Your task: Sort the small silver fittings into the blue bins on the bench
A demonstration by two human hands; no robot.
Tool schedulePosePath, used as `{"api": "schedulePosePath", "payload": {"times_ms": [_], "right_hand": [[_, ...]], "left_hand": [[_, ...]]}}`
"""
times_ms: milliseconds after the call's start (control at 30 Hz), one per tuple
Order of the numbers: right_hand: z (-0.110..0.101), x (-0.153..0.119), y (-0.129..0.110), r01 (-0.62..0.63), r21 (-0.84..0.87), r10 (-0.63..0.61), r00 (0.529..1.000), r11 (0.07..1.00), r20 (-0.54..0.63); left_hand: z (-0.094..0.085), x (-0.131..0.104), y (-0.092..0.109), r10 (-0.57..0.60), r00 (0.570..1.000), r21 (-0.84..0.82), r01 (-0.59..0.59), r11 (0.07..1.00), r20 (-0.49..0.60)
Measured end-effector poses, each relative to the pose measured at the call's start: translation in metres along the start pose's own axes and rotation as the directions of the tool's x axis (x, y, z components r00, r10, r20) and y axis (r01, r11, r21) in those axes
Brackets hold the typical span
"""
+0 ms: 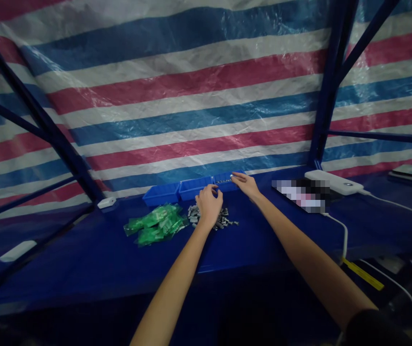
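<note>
On the blue table lies a pile of small metal parts (222, 220). My left hand (209, 204) is over its back edge, thumb and fingers curled with a gap between them; nothing shows in it. My right hand (245, 184) reaches to the right end of a row of blue bins, its fingertips closed on a small shiny piece at the rim of the right bin (223, 182). Some small metal pieces show inside that bin. The middle bin (193, 189) and the left bin (161, 194) stand beside it. Green plastic bags (157, 223) are heaped left of the metal parts.
To the right are a phone with a blurred screen (301, 194), a white power bank (333, 182) and white cables (345, 235). A yellow strip (363, 275) hangs at the table (126, 269) edge. Blue metal posts (324, 96) and striped sheeting (191, 96) stand behind.
</note>
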State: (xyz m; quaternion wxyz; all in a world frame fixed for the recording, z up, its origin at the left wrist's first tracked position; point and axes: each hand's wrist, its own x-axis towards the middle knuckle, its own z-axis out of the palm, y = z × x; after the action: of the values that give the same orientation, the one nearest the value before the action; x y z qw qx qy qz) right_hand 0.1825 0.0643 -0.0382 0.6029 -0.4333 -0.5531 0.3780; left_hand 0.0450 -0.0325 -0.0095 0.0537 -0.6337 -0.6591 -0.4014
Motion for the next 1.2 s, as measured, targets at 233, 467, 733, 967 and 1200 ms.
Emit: {"api": "schedulePosePath", "payload": {"times_ms": [233, 467, 733, 967, 1200], "right_hand": [[0.005, -0.01, -0.011, 0.131, -0.098, -0.058, 0.843, 0.987, 0.535], [-0.005, -0.028, -0.024, 0.259, -0.358, 0.135, 0.611, 0.897, 0.78], [-0.004, -0.022, -0.011, 0.336, -0.499, 0.049, 0.791, 0.799, 0.61], [0.007, -0.021, -0.014, 0.155, -0.257, -0.063, 0.941, 0.954, 0.333], [0.014, -0.03, -0.03, 0.051, 0.104, -0.083, 0.939, 0.993, 0.333]], "left_hand": [[-0.004, 0.002, 0.0, -0.033, 0.999, -0.02, 0.032, 0.999, -0.018], [0.001, 0.003, -0.004, -0.027, 0.999, -0.016, 0.027, 1.0, -0.026], [0.004, 0.001, -0.005, -0.01, 1.0, -0.032, 0.011, 0.999, 0.027], [0.002, 0.003, -0.002, -0.072, 0.996, -0.116, 0.077, 0.99, 0.048], [0.006, 0.004, -0.005, -0.015, 0.993, -0.079, 0.024, 0.997, 0.116]]}}
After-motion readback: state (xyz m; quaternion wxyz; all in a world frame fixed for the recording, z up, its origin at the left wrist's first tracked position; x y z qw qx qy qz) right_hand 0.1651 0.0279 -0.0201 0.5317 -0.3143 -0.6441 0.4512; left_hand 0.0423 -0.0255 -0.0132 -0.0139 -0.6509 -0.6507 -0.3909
